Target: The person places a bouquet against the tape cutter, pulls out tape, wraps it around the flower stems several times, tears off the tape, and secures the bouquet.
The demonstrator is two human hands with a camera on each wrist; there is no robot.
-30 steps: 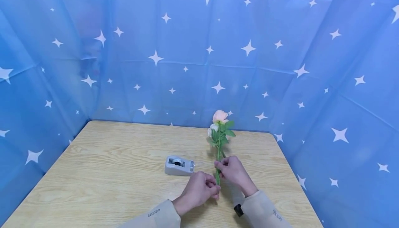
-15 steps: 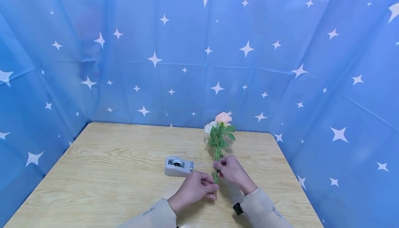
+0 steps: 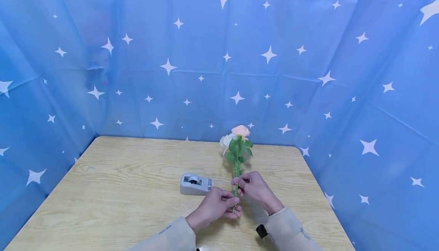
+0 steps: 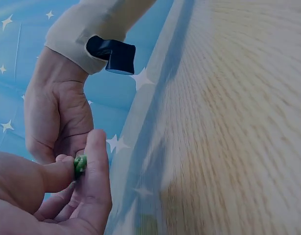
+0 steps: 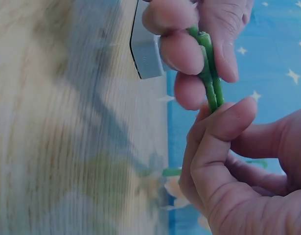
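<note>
A bunch of flowers with a pink bloom [image 3: 241, 130] and a white bloom [image 3: 227, 141] points away from me over the table, green leaves [image 3: 237, 148] below the blooms. My right hand [image 3: 256, 188] pinches the green stems partway down. Lower, my left hand [image 3: 217, 207] holds the stem ends between thumb and fingers. From the left wrist, the stem ends [image 4: 80, 165] show end-on between thumb and finger. In the right wrist view several stems [image 5: 210, 81] lie side by side, running from one hand to the other.
A grey tape dispenser [image 3: 195, 185] with a roll in it stands just left of the stems, near my left hand. The wooden table [image 3: 130, 182] ends at a blue star-patterned curtain [image 3: 205, 53]. A black wrist camera [image 3: 262, 231] sits at my right sleeve.
The blooms have shifted left, and the white one shows more fully beside the pink one. My left fingers have moved along the stem ends, the thumb now across them. The right hand keeps its pinch.
</note>
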